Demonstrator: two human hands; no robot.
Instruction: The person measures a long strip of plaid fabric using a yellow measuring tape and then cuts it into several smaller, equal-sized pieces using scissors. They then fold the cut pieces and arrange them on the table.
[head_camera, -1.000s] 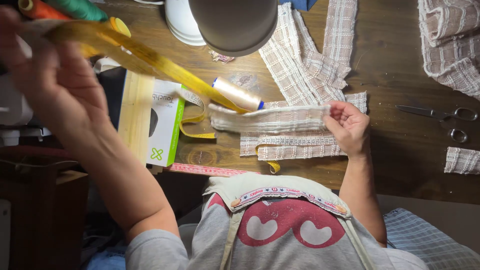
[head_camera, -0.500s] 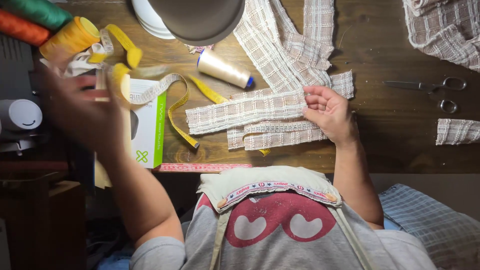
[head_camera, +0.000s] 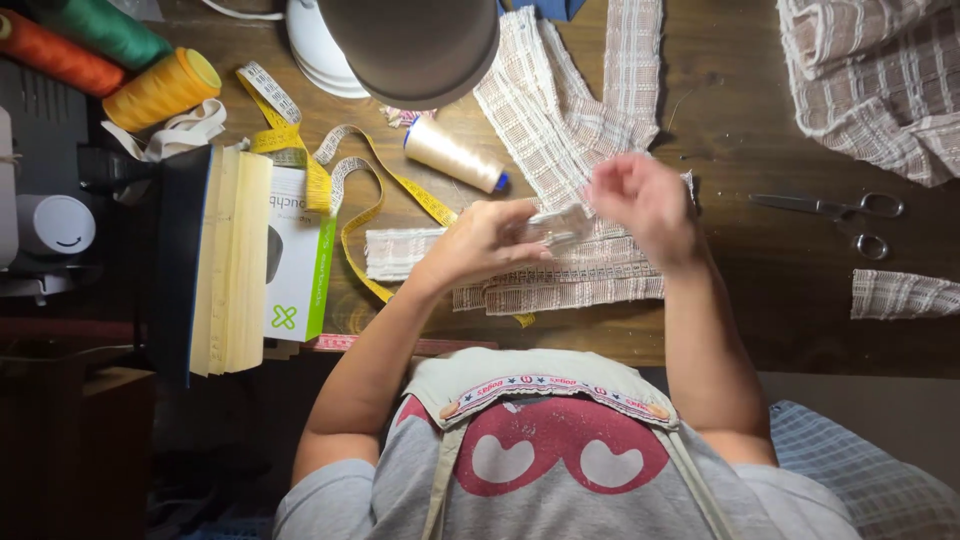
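My left hand (head_camera: 485, 240) rests over several pale checked fabric strips (head_camera: 560, 285) on the wooden table (head_camera: 730, 290). Its fingertips pinch the end of a strip near the middle. My right hand (head_camera: 640, 200) hovers just to the right of it, above the same strips. It is blurred by motion, so I cannot make out its grip. A yellow measuring tape (head_camera: 345, 180) lies loose in loops to the left of my left hand. A cream thread spool (head_camera: 455, 155) lies just beyond the strips.
Scissors (head_camera: 835, 215) lie at the right, with more checked cloth (head_camera: 870, 80) and a small strip (head_camera: 905, 295) nearby. A lamp shade (head_camera: 410, 45) hangs over the far middle. At the left are a book (head_camera: 225, 260), a white-green box (head_camera: 295, 270) and thread cones (head_camera: 160, 90).
My left hand let go of the measuring tape, which now lies on the table, and moved right to the strips. My right hand lifted off the strips.
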